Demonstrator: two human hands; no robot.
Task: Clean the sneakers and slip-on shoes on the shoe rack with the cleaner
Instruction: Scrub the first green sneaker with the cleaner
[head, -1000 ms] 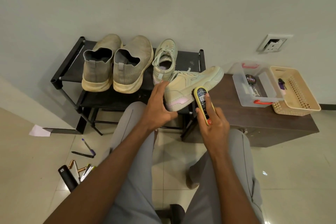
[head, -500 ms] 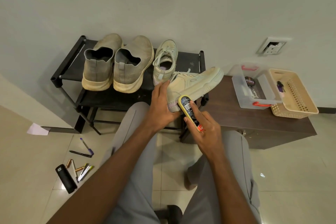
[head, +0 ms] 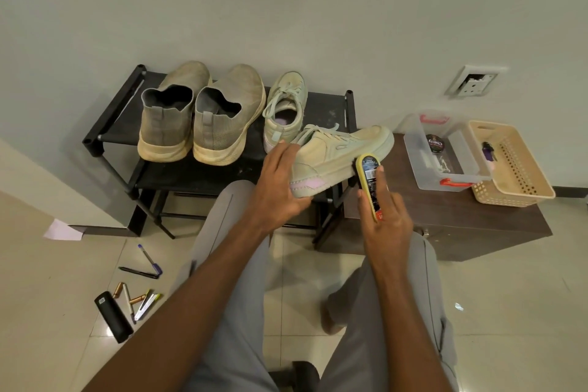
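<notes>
A pale green sneaker (head: 342, 154) with a pink heel patch is held over the right end of the black shoe rack (head: 203, 175). My left hand (head: 278, 183) grips its heel. In my right hand (head: 383, 219) is the yellow cleaner brush (head: 369, 180), its head pressed against the sneaker's sole edge. The other sneaker (head: 284, 110) stands on the rack behind. To its left on the rack sit two grey slip-on shoes (head: 165, 118) (head: 227, 119), heels toward me.
A low dark wooden bench (head: 445, 219) at right carries a clear plastic box (head: 444, 149) holding a polish tin and a beige basket (head: 512, 162). Pens, markers and a black case (head: 113, 317) lie on the tiled floor at left. A wall socket (head: 474, 84) is above the bench.
My right hand has slid the brush from the sneaker's heel toward its middle along the sole. My left hand stays on the heel.
</notes>
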